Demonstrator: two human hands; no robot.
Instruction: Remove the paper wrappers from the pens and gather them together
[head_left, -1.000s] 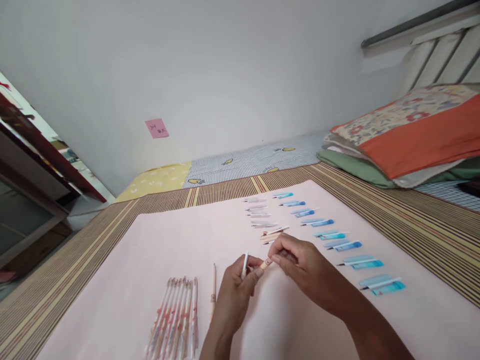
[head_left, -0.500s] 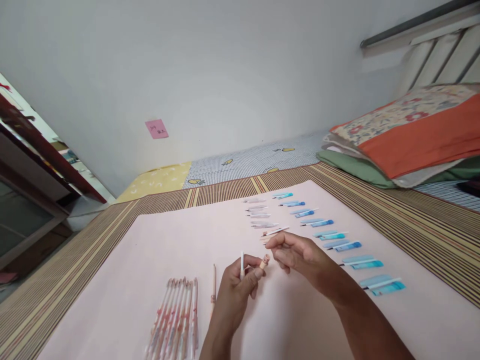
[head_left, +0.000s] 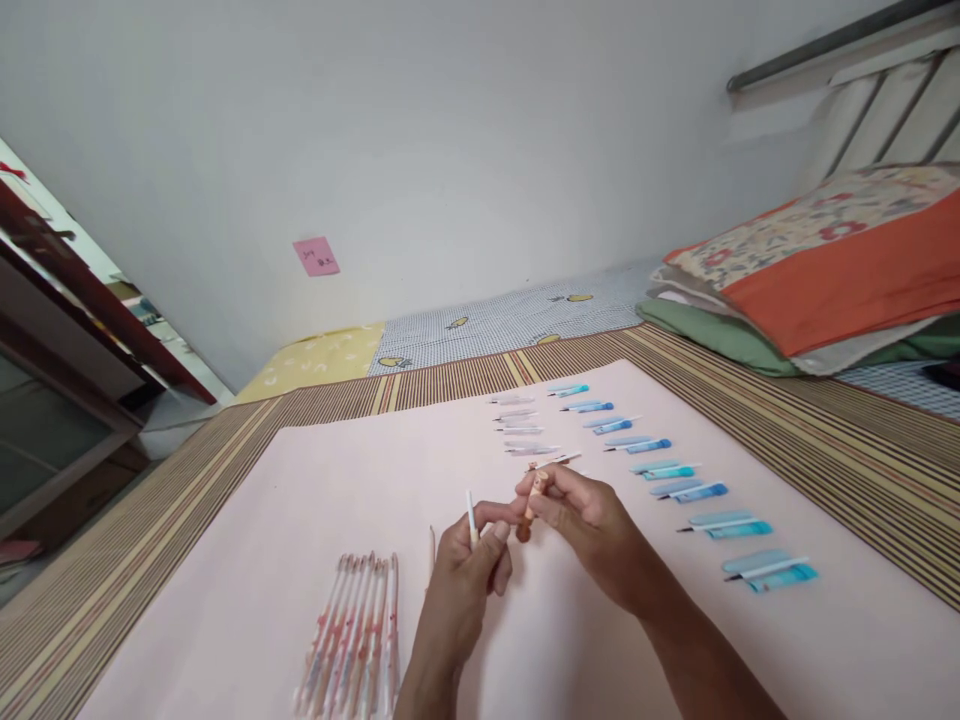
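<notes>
My left hand (head_left: pixel 469 575) is closed around a thin white pen refill (head_left: pixel 471 510), which sticks up between its fingers. My right hand (head_left: pixel 581 510) pinches a short peach pen barrel piece (head_left: pixel 538 486) with a brown lower end, held upright beside the left fingertips. Just beyond the right fingers lie a white stick and brownish pen parts (head_left: pixel 555 461), partly hidden. To the left of my left hand, a slim peach pen part (head_left: pixel 432 545) rests on the pink sheet (head_left: pixel 247 560), its lower end covered by the hand.
Several pink-patterned pens (head_left: pixel 349 630) lie side by side at the front left. Rows of pale pen parts (head_left: pixel 517 430) and blue pen parts (head_left: pixel 712 490) run along the right. A striped mat (head_left: pixel 810 440) lies beneath the sheet; folded bedding (head_left: pixel 832 270) is stacked at the back right.
The peach barrel piece has passed from my left fingers to my right hand, which has moved left and closed on it. My left hand keeps the white refill.
</notes>
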